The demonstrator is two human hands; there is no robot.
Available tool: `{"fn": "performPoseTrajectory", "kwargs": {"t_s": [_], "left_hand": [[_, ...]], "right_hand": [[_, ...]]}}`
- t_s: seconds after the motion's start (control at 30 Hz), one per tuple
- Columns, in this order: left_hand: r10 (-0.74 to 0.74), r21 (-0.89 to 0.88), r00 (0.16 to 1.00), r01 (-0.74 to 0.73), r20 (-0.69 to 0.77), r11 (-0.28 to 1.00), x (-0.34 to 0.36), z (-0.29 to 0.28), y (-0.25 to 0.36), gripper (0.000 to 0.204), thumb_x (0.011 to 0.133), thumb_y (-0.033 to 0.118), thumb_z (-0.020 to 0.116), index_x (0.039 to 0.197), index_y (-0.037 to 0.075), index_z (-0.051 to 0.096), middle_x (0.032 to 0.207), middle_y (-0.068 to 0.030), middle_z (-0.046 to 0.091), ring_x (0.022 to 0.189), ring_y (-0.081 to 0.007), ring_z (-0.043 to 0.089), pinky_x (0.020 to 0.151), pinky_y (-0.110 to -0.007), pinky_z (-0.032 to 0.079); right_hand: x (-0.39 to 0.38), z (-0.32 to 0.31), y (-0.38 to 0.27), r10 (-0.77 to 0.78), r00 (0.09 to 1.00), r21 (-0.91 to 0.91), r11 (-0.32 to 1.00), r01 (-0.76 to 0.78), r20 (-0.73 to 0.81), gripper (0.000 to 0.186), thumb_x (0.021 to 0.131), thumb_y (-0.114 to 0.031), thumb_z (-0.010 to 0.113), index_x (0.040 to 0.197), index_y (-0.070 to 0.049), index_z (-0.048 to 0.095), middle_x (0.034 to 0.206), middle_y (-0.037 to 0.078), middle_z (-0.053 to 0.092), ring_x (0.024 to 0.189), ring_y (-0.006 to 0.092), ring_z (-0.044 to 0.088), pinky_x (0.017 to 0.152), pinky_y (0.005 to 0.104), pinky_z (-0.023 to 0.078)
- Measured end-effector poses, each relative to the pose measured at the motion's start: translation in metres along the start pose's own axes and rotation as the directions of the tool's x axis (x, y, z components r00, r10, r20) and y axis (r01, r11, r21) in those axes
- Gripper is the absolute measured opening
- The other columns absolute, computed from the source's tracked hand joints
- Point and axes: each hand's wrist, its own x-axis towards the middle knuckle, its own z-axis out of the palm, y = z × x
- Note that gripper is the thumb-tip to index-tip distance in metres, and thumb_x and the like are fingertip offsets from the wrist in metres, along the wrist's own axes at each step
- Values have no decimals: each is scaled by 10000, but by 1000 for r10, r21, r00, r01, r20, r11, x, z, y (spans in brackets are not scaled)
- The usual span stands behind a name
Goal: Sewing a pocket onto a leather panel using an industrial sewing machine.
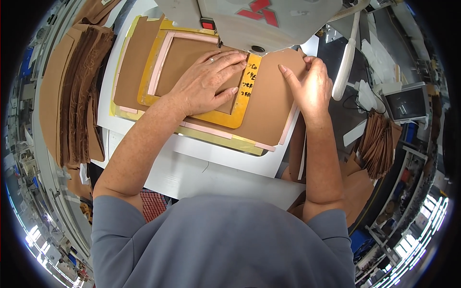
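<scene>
A brown fabric panel (270,103) lies flat beneath a yellow frame template (225,120) that has pink strips along its inner edge. My left hand (209,79), with a ring on one finger, rests palm down over the frame's opening, fingers stretched toward its right bar. At the panel's right edge is my right hand (312,89). Its thumb lies on top of the fabric while the other fingers curl round the far right corner; their tips are partly hidden. Under the panel a yellowish base plate (211,143) with pink strips shows along the near side.
The grey machine head (273,24) overhangs the far side of the frame. A white handle (346,67) hangs right of my right hand. Stacked brown fabric pieces (53,96) stand at the left; a bundle of brown pieces (379,144) sits at the right, near a small screen (407,103).
</scene>
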Motion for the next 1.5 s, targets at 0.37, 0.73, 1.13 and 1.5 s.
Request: {"fn": "performPoseTrajectory", "kwargs": {"t_s": [0.37, 0.73, 1.13, 1.5], "left_hand": [[-8, 31, 1000, 8, -3, 999, -2, -1, -1, 569, 910, 216, 670, 1459, 124, 555, 1556, -58, 497, 1465, -235, 425, 1235, -476, 290], [-21, -35, 1000, 20, -11, 999, 1, 0, 1, 579, 898, 208, 670, 1458, 124, 550, 1552, -64, 495, 1469, -245, 418, 1253, -493, 278], [-1, -59, 1000, 0, -31, 998, -1, 0, 1, 572, 895, 187, 674, 1448, 114, 548, 1540, -69, 501, 1470, -245, 418, 1256, -500, 284], [15, -21, 1000, -15, -21, 1000, 0, 2, -1, 544, 900, 184, 669, 1426, 103, 557, 1549, -59, 499, 1468, -250, 423, 1256, -506, 284]], "right_hand": [[-1, -29, -20, 294, 909, 7, 951, -309, 295, 576, 817, -512, 827, 589, -53, 563, 602, 67, 578, 568, 230, 584, 623, 382, 506], [-18, -9, -2, 179, 968, 245, 944, -220, 178, 443, 879, -326, 767, 655, 4, 574, 681, 77, 557, 624, 211, 544, 623, 373, 460], [-24, -4, 0, 183, 976, 331, 919, -214, 123, 385, 906, -276, 768, 709, 19, 615, 690, 62, 517, 589, 166, 488, 577, 335, 429], [-20, -13, -1, 210, 960, 262, 931, -254, 184, 367, 903, -259, 777, 713, 19, 629, 678, 56, 528, 581, 155, 486, 574, 343, 423]]}}
